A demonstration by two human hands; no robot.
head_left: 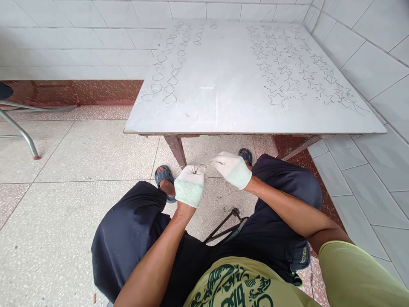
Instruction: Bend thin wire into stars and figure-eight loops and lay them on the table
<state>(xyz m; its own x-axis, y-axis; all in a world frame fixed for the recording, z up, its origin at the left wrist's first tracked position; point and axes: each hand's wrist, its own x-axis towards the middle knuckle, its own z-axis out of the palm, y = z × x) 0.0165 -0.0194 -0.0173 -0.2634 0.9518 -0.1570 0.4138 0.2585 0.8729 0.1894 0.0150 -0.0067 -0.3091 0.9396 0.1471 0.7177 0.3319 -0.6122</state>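
Both hands wear white gloves with pale green cuffs and are held over the gap between the knees, below the table's front edge. My left hand (191,184) is closed, its thumb and fingers pinching a thin wire (203,165). Close beside it, my right hand (232,169) is closed in a pinch, fingertips pointing left towards the wire. Only a short bit of wire shows between the hands; its shape is too fine to make out. On the white table (220,115) lie several wire stars (276,99) at the right and several looped, figure-eight wire shapes (170,94) at the left.
A tiled wall stands behind the table and another along its right side. One wooden table leg (175,150) comes down just beyond my left hand. Below the hands is a dark metal stool frame (225,226). A metal chair leg (22,132) stands at the far left.
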